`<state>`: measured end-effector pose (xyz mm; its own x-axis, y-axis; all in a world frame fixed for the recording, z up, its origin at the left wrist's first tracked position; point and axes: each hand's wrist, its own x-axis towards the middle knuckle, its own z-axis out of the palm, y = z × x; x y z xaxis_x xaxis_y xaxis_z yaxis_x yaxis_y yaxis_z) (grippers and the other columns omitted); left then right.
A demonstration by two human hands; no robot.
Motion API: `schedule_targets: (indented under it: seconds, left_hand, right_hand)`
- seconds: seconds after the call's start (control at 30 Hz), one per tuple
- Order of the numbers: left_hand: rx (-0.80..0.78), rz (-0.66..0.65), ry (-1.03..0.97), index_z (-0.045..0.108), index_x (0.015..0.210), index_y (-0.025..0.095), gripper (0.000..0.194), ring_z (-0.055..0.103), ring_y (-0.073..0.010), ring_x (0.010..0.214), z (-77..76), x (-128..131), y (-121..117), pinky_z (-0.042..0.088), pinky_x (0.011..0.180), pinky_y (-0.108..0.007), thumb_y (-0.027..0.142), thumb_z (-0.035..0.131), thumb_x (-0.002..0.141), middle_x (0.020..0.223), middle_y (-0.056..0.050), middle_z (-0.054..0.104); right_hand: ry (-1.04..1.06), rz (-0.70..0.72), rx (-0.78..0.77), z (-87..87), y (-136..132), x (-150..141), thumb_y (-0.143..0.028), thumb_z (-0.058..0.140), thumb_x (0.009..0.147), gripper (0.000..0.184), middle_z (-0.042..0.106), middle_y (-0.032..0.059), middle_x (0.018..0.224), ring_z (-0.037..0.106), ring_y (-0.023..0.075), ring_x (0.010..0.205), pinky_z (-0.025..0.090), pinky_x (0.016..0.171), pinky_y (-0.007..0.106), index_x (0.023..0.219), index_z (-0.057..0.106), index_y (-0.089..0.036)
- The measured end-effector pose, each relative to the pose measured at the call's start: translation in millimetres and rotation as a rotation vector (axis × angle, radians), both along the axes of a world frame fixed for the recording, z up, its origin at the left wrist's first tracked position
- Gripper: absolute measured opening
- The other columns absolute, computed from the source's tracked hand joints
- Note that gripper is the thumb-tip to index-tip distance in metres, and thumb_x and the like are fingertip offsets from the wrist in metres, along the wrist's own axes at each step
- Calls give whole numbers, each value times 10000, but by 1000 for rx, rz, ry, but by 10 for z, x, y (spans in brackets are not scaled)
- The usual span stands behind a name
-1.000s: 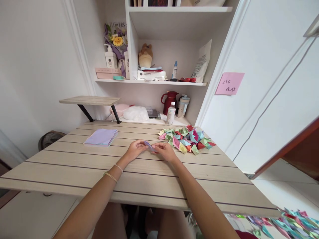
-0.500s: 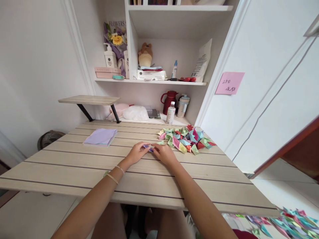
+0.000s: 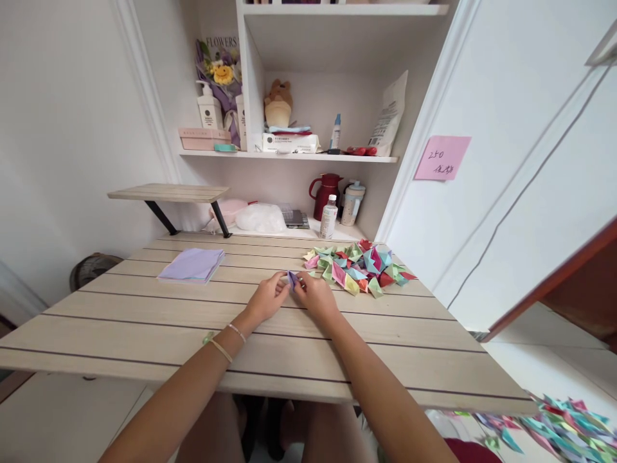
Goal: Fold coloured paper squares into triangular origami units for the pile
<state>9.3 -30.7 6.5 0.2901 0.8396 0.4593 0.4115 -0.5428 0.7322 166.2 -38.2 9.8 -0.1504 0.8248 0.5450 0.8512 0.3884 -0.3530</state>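
Between my fingertips, over the middle of the table, is a small piece of folded purple paper. My left hand pinches its left side, fingers closed. My right hand grips the right side, thumb and fingers together, hiding part of the paper. Just beyond my right hand lies a heap of folded paper boats in green, pink, yellow, blue and red. To the left rests a stack of square paper sheets, with purple on top.
The slatted wooden table has a small raised shelf at its back left. A bottle, a red jug and a cup stand behind the heap. More folded paper lies on the floor at right.
The purple paper has turned from lying flat and sideways to standing more upright between my fingers. The whole view has shifted slightly.
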Motion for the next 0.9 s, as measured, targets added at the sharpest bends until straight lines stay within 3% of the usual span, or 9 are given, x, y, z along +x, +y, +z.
schedule_targets:
  seconds: [0.13,0.37,0.53,0.63,0.77,0.9]
  left_hand:
    - [17,68,-24,561,1042,184,291,590,-148,606,-13,39,-23,460,591,-248,277,514,771,689,-24,637]
    - [89,267,126,586,1018,194,297,562,-160,566,-19,71,-33,406,582,-254,205,550,723,633,-22,619]
    - [85,285,118,591,1034,193,305,575,-160,574,-6,75,-39,424,593,-260,209,540,734,642,-25,630]
    - [56,160,8,596,1051,195,307,588,-149,595,-4,61,-27,459,606,-259,244,530,755,702,-35,649]
    - [-76,-40,-236,602,1067,168,352,624,-157,651,4,4,25,511,639,-285,314,552,751,824,-60,670]
    - [-110,-115,-365,675,915,149,270,630,-199,810,27,-81,103,514,735,-320,300,614,700,940,-89,665]
  right_hand:
    - [19,45,-50,4,-13,-56,-290,478,796,154,646,38,678,577,164,607,314,518,223,865,583,-201]
    - [-19,-71,-67,6,-35,-131,-230,432,806,135,616,35,661,552,163,575,255,479,225,906,508,-180]
    - [49,-82,-49,14,-57,-145,-217,424,791,139,616,45,666,553,171,571,286,487,229,897,502,-172]
    - [281,37,-77,5,-33,-112,-225,443,769,154,610,17,633,560,158,558,349,508,226,905,502,-185]
    - [771,292,-219,-26,76,-33,-268,478,737,162,591,-19,580,579,143,531,443,529,243,880,507,-196]
    - [1097,459,-420,-45,175,45,-321,618,650,218,642,13,670,620,158,599,504,609,300,805,550,-183]
